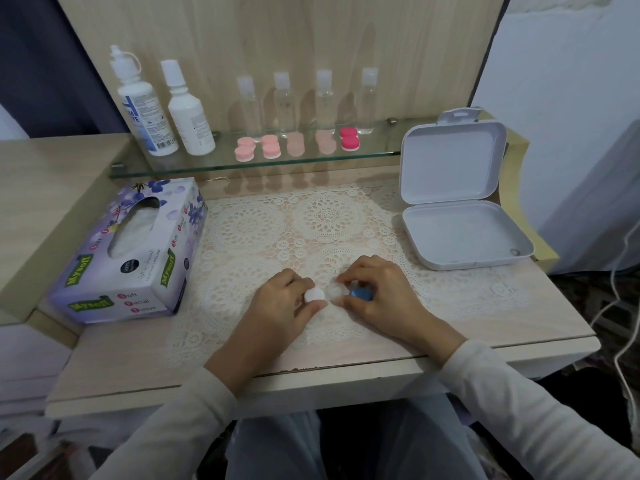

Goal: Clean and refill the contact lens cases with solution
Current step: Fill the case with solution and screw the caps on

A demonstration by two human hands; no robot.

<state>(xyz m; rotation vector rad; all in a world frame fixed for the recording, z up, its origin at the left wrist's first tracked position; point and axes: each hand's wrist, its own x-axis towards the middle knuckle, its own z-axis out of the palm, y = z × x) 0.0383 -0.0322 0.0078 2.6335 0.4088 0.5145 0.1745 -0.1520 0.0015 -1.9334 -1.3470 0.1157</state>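
Note:
A white contact lens case (325,293) lies on the lace mat near the table's front. My left hand (282,304) pinches its white left cap (314,294). My right hand (379,294) pinches the case's right well, and a blue cap (360,293) sits under its fingers. On the glass shelf (173,168) at the back stand two white solution bottles (147,109) (187,112) and several pink lens cases (246,148), one a darker pink (349,138).
A purple tissue box (138,251) lies at the left of the mat. An open white plastic box (457,202) stands at the right. Several small clear bottles (284,105) line the shelf. White cables (623,289) hang off the table's right side.

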